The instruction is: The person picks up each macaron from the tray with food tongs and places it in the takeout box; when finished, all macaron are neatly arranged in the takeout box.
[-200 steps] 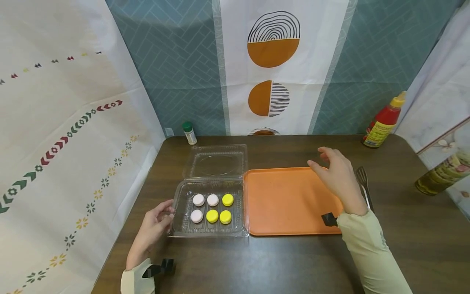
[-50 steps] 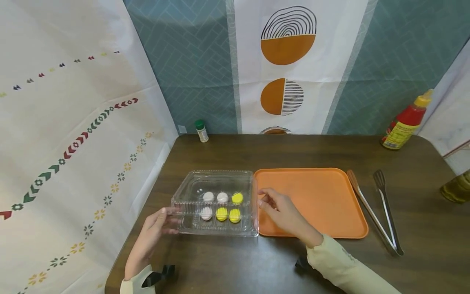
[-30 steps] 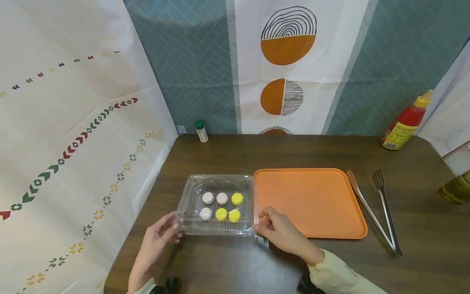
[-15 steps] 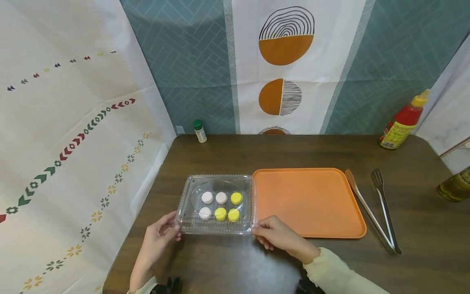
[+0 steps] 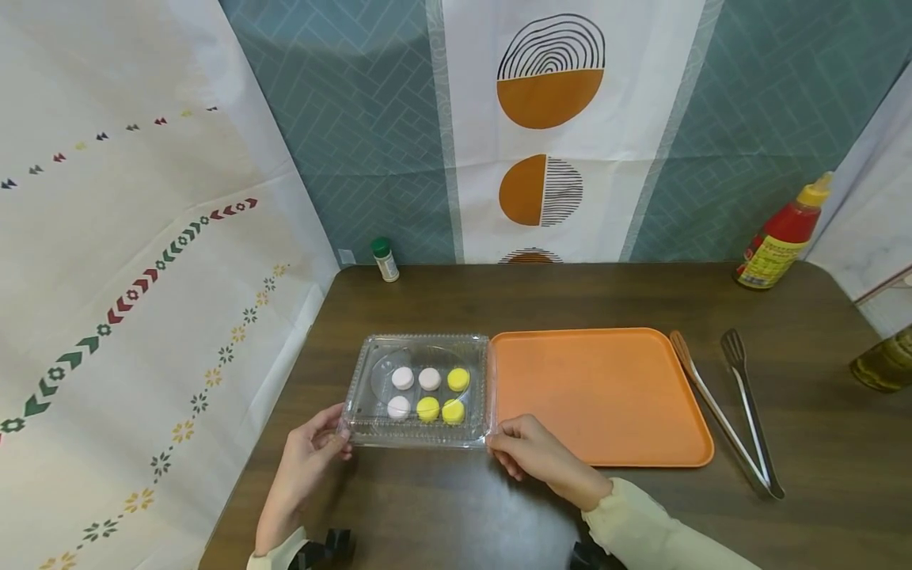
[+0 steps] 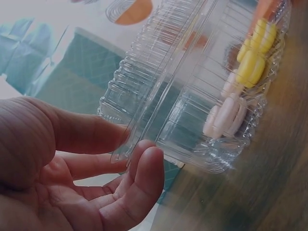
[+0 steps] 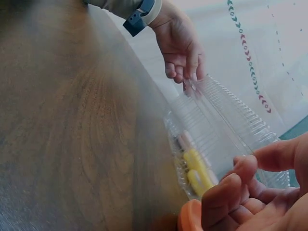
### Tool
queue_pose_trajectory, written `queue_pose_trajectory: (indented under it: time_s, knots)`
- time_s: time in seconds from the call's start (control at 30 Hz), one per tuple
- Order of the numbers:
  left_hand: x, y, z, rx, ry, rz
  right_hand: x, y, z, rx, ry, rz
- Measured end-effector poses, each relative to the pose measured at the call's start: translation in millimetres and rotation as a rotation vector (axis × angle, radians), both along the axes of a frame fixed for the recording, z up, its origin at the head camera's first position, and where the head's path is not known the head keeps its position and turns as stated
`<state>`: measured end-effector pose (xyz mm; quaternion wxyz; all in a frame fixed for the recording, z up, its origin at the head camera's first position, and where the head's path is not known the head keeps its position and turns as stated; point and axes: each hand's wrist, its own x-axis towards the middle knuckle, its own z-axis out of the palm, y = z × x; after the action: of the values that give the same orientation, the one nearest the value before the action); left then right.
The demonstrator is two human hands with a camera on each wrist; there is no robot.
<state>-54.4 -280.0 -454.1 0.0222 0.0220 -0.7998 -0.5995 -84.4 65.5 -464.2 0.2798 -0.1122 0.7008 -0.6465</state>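
Note:
A clear plastic clamshell box [image 5: 420, 434] stands at the table's left with its lid folded down over the base. Inside lie three pale pinkish-white macarons [image 5: 402, 378] and three yellow macarons [image 5: 458, 379], in two rows. My left hand [image 5: 306, 455] pinches the box's front left corner; in the left wrist view, its thumb and fingers meet at the clear rim [image 6: 139, 127]. At the front right corner, my right hand [image 5: 537, 455] pinches the rim between thumb and fingertips, its other fingers curled beneath.
An orange tray [image 5: 598, 396] lies against the box's right side. Right of it rest long tongs [image 5: 741, 443] with splayed arms. A green-capped shaker [image 5: 385, 261] and a red sauce bottle [image 5: 777, 241] stand at the back; a dark bottle [image 5: 883, 362] is at the right edge.
The lid, earlier laid open behind the base, has swung forward and down over the macarons. My right hand has come from above the tray to the box's front right corner.

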Motion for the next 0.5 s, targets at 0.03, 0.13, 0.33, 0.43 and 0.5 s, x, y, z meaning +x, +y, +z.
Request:
queue_pose_trajectory:
  time_s: [0.03,0.13,0.33,0.43,0.5]
  knots:
    - [-0.4,0.2,0.1,-0.004,0.003,-0.003,-0.3,0,-0.3,-0.007,-0.005,-0.005]
    - [-3.0,1.6,0.4,-0.011,0.01,-0.007,-1.9,0,-2.1,-0.048,-0.031,-0.026]
    - [-9.7,2.8,1.0,-0.019,0.002,-0.001,-4.8,-1,-5.3,-0.116,-0.068,-0.067]
    - [-12.4,2.4,1.5,-0.027,-0.005,-0.012,-5.1,0,-6.4,-0.118,-0.074,-0.07]
    - [-14.2,1.1,2.2,-0.04,-0.016,-0.028,-6.1,2,-6.8,-0.102,-0.062,-0.053]
